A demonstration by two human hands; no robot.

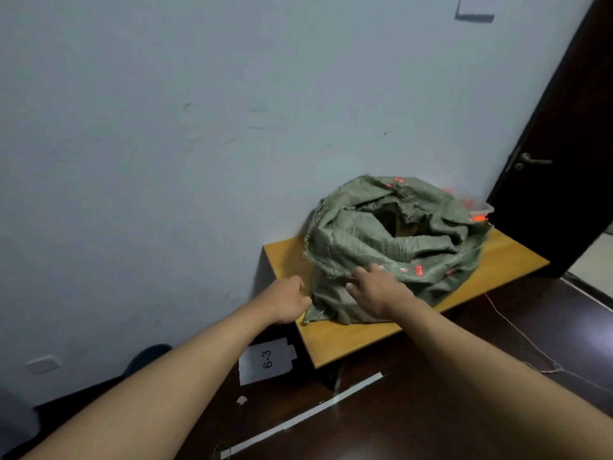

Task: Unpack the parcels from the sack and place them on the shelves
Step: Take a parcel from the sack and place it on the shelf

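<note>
Right hand [374, 290] down on the near side of the green sack [391, 240], fingers curled into the cloth and pinching a fold. Left hand [288, 298] at the sack's near left corner, fingers bent in a fist; looks to be gripping the edge of the cloth there, though the fingertips are hidden, so not fully sure. Both arms stretched out long from below.

Sack sitting on a low yellow table [348, 340], pushed up near the wall [166, 127]. Top of the sack rolled down, with a dark hole open in the middle. Something brown deep inside, likely a parcel, too dark to tell more. No shelves in view.

Just behind the sack, a clear tub [481, 210] with orange bits in it. On the floor, a white card [265, 360] marked "6-3". A thin string [517, 333] trailing over the dark floor to the right. Dark door [564, 144] at the right.

What could go wrong: a hard tug could slide the whole sack off the table's near edge and spill the parcels. Could also bump the tub behind. Loose string could catch a foot when walking to the shelves.
</note>
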